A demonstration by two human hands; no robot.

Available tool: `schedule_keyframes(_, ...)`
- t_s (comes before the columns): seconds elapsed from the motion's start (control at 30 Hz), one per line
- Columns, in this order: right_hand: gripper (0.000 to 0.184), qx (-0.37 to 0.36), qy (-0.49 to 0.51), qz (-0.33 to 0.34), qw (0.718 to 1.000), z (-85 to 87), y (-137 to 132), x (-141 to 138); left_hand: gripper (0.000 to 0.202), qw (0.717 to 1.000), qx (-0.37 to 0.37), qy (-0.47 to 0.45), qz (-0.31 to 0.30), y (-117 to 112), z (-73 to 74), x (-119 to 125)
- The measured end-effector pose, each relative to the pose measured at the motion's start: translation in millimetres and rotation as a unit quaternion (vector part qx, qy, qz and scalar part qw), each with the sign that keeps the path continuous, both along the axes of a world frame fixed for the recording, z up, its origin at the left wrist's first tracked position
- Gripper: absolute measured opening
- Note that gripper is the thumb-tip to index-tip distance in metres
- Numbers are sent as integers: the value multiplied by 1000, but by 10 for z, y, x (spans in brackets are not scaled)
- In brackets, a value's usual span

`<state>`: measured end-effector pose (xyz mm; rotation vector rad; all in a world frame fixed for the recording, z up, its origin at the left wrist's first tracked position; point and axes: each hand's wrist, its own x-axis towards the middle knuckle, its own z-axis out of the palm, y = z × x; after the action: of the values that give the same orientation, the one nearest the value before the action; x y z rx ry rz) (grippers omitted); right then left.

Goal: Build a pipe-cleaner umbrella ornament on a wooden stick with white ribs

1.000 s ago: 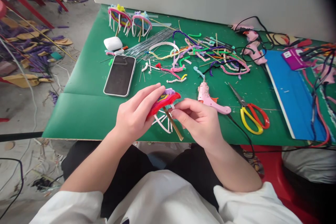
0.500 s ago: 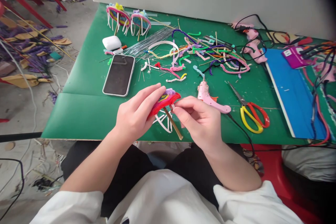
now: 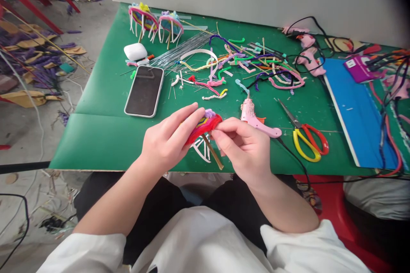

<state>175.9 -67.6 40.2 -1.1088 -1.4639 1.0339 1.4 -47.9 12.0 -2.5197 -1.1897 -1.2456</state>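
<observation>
My left hand (image 3: pixel 166 140) is curled round a small umbrella-shaped craft (image 3: pixel 205 124) made of red, pink and purple pipe cleaners, with white ribs and a brown stick below it. My right hand (image 3: pixel 245 147) pinches the craft's right edge with thumb and fingers. Both hands hover over the near edge of the green table (image 3: pixel 102 136). A pink glue gun (image 3: pixel 254 117) lies just beyond my right hand.
A phone (image 3: pixel 144 91) lies face up at left, with a white earbud case (image 3: pixel 136 51) behind it. Two finished crafts (image 3: pixel 156 23) stand at the back. Loose pipe cleaners (image 3: pixel 253 66), thin wires, yellow-red scissors (image 3: pixel 307 138), a blue board (image 3: pixel 358 111) and cables lie to the right.
My right hand's fingers have moved slightly up to the craft's rim. The craft has tilted a little in my left hand.
</observation>
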Motion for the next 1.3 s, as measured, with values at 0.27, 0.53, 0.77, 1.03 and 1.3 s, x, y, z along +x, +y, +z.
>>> schedule_keyframes(0.27,9,-12,-6,-6,1000,-1,-2,5,34,999,24,22,17,3,8,5)
schedule_keyframes(0.53,9,-10,-3,-4,1000,0,6,7,39,1000,5,17,11,-11,-10,-9)
schedule_keyframes(0.77,8,-9,-7,-8,1000,-6,8,5,38,1000,19,19,10,-12,-12,-5)
schedule_keyframes(1.03,7,-12,-5,-7,1000,-9,-5,4,39,999,-26,-19,-10,-19,17,18)
schedule_keyframes(1.3,7,-17,-8,-5,1000,5,-15,-1,41,999,-33,-24,-7,-15,10,5)
